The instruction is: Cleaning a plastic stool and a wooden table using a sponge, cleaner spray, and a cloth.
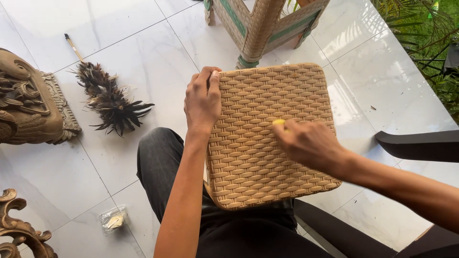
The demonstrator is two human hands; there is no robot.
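Note:
A square woven rattan stool seat in tan rests tilted on my lap. My left hand grips its upper left edge, fingers curled over the rim. My right hand lies on the woven surface near the middle right, pinching a small yellow object against the weave. Most of that yellow object is hidden under my fingers.
A feather duster with a thin handle lies on the white tiles at left. A carved golden-brown ornament stands at the far left, another carved piece below it. A second woven stool stands ahead. A small clear packet lies on the floor.

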